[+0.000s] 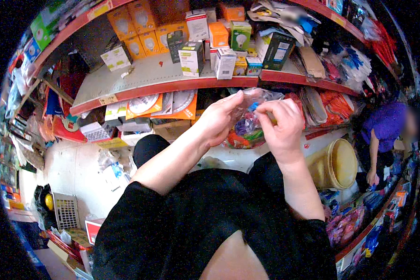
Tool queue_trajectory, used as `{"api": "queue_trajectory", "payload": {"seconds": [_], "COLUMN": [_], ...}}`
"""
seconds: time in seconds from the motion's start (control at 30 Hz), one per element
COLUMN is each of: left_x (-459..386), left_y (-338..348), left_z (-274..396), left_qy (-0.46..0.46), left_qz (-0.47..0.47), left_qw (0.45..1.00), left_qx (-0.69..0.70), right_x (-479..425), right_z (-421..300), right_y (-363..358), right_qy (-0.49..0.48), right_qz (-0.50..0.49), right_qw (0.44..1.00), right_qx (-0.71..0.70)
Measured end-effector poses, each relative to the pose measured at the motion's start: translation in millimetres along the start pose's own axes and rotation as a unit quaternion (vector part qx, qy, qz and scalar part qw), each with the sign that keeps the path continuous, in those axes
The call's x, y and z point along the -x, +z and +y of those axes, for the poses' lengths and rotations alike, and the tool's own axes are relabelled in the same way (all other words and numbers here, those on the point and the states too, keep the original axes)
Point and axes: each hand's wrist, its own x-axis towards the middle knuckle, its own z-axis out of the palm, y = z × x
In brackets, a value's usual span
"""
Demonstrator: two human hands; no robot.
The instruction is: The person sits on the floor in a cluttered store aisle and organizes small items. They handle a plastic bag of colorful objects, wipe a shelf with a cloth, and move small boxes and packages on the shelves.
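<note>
In front of the lower shelf, my left hand [221, 117] grips the left side of a clear plastic bag [245, 126]. Red, green and purple items show through the film, too jumbled to name. The fingertips of my right hand [282, 122] pinch a small blue piece [253, 106] at the bag's upper part; whether it belongs to the bag or its contents I cannot tell. Both hands are held up above my knees, close to the red shelf edge [217, 83].
Boxed light bulbs [191, 58] stand on the shelf, with work gloves [350, 66] to the right. A yellowish plastic bucket [343, 163] lies tipped by my right side. Farther right a person in purple [385, 126] bends over goods. A plastic crate [65, 211] is at the lower left.
</note>
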Motion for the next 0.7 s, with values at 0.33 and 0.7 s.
{"api": "queue_trajectory", "payload": {"seconds": [0.33, 0.7], "left_x": [6, -9], "left_y": [7, 5], "left_z": [-8, -27], "left_qy": [-0.013, -0.034], "left_qz": [0.015, -0.031], "left_qw": [0.996, 0.994], "left_qx": [-0.083, -0.102], "right_x": [26, 40], "right_z": [-3, -4], "right_y": [11, -8], "right_qy": [0.016, 0.088], "right_qz": [-0.062, -0.265], "right_qw": [0.994, 0.956], "right_qx": [0.085, 0.091]}}
